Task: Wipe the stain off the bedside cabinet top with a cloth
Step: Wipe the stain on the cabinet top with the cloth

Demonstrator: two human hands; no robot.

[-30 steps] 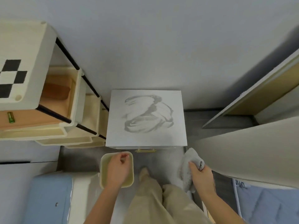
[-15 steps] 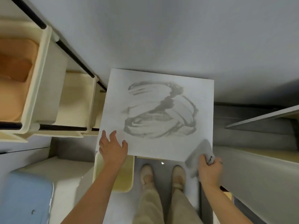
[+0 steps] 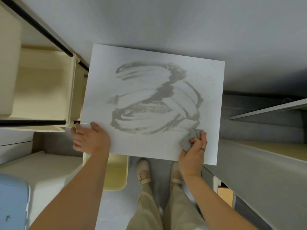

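The white bedside cabinet top [image 3: 103, 77] fills the middle of the head view. A large grey smeared stain [image 3: 156, 98] covers its centre. My right hand [image 3: 193, 150] grips a bunched grey cloth [image 3: 189, 139] and presses it on the top at the stain's near right edge. My left hand [image 3: 89, 138] holds the cabinet's near left corner, thumb on top and fingers curled over the left edge.
A cream shelf unit with black rails and open bins [image 3: 41, 90] stands close on the left. A pale yellow bin [image 3: 116, 173] sits on the floor below my left arm. A bed edge [image 3: 259, 163] runs along the right. My feet stand just before the cabinet.
I have come closer to the cabinet. My right hand carried the cloth from the front right corner onto the top, to the stain's edge. My left hand moved to the near left corner.
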